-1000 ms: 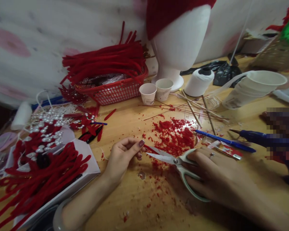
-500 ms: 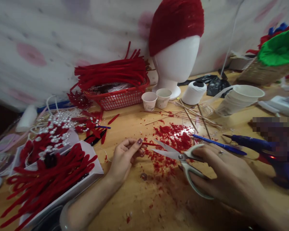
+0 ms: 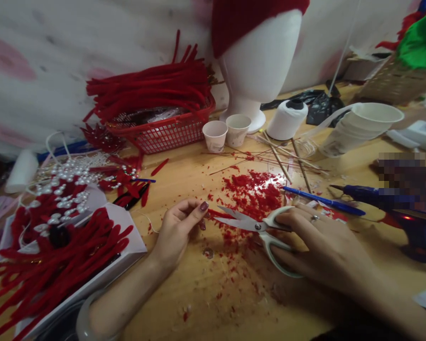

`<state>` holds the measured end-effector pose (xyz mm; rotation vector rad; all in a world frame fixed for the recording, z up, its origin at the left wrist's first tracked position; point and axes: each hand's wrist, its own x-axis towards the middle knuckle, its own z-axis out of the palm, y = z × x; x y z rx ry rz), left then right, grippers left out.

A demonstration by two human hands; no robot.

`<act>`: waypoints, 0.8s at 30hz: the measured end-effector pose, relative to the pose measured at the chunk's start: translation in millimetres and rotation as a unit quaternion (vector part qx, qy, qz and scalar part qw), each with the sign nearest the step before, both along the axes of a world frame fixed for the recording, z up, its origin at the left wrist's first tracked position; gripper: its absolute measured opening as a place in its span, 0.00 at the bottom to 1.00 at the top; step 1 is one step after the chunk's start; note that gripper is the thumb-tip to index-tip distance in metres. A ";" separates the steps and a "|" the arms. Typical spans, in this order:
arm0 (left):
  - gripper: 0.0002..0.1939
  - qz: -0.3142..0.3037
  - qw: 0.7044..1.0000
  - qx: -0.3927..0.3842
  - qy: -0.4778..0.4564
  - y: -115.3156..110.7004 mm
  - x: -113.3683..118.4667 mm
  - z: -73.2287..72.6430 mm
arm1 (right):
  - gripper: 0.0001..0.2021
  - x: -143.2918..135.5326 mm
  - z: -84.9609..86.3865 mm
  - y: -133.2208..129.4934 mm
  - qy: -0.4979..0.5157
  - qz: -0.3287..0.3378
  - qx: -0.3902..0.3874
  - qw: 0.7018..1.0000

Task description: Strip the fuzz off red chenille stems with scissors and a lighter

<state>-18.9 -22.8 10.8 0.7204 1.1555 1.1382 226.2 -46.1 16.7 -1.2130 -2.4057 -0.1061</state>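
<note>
My left hand (image 3: 181,227) pinches a thin red fuzzy strip (image 3: 218,214) between thumb and fingers, and the strip points right. Around the grips of the white-handled scissors (image 3: 258,227) are the fingers of my right hand (image 3: 319,241). The scissor blades point left, a little apart, with the strip at or between them near my left fingertips; exact contact is hard to make out. Red fuzz clippings (image 3: 255,192) lie scattered on the wooden table (image 3: 184,303) behind and beneath the blades.
Left, a white box (image 3: 128,255) holds red fuzzy stems. Behind are a red basket (image 3: 170,135), paper cups (image 3: 215,136), a white head form (image 3: 259,57) and a thread cone (image 3: 287,120). A blue pen (image 3: 323,201) and glue gun (image 3: 372,196) lie right.
The view has shifted, so the background sits higher and the left-side items lie farther left. The scissors have moved slightly left, their blades less far apart and closer to my left fingertips.
</note>
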 end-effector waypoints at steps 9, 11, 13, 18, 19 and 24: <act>0.15 -0.001 1.000 -0.002 0.009 0.0 0.2 -1.9 | 0.06 -0.4 -3.1 1.9 -0.001 0.014 0.010 1.000; 0.15 -0.007 1.000 -0.004 0.007 0.2 0.1 -2.1 | 0.06 -0.3 -2.9 1.5 0.001 0.018 0.011 1.000; 0.14 -0.007 1.000 -0.005 0.006 0.1 0.3 -1.8 | 0.06 -0.3 -2.0 1.1 0.001 0.018 0.011 1.000; 0.15 0.000 1.000 -0.002 -0.002 0.3 0.8 -0.7 | 0.07 -1.2 -1.3 1.8 -0.004 0.015 0.021 1.000; 0.15 -0.001 1.000 -0.003 -0.003 0.4 0.6 -0.8 | 0.07 -1.2 -1.8 2.1 -0.003 0.015 0.025 1.000; 0.15 -0.014 1.000 -0.001 -0.003 -0.1 -1.1 -2.6 | 0.05 -0.2 -3.4 1.8 0.000 0.022 0.015 1.000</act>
